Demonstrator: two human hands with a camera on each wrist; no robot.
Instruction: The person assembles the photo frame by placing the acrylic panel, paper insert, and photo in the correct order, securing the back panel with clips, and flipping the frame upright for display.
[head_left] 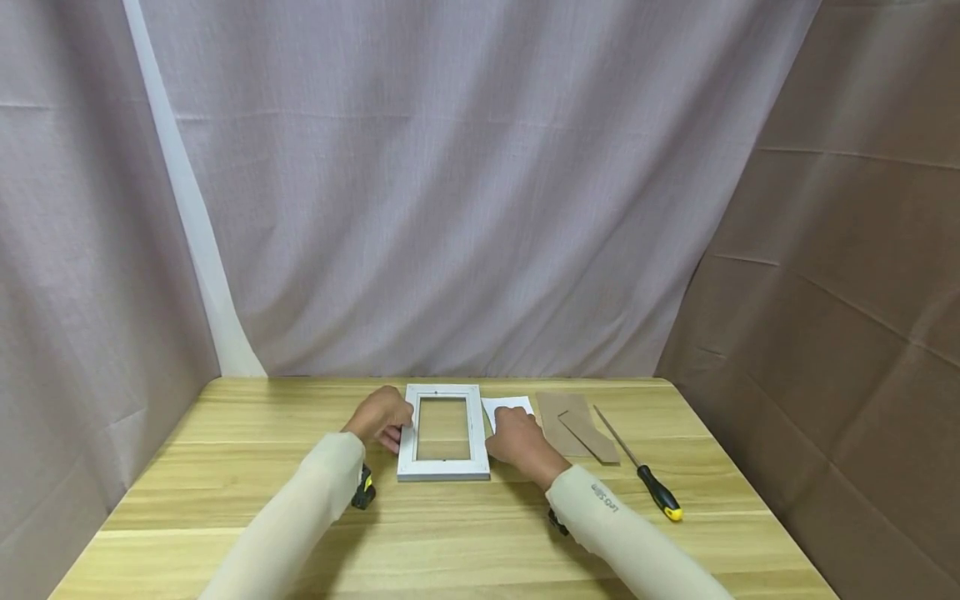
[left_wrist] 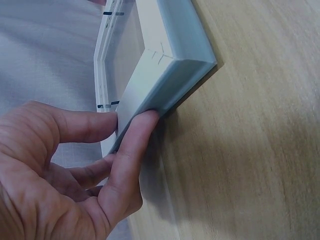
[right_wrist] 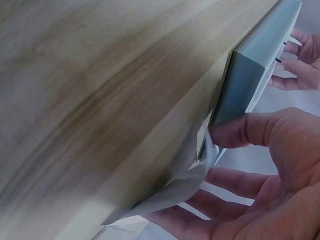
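White rectangular picture frame (head_left: 443,433) lies flat on the pale wooden counter (head_left: 450,533). Left hand (head_left: 384,417) pinches its left rail; right hand (head_left: 519,437), fingers relaxed, touches its right rail above white paper (head_left: 507,407).

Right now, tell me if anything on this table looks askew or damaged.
Nothing looks damaged. Only the white paper stands out: it lies partly under the right hand, beside the picture frame, its edge curling.

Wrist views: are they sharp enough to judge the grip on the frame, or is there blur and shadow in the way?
Left wrist view: the picture frame corner and the left hand are sharp, with a soft shadow on the table. Right wrist view: the wood is smeared with blur and the paper sheet is soft; the right hand is readable. Head view: even light, no glare.
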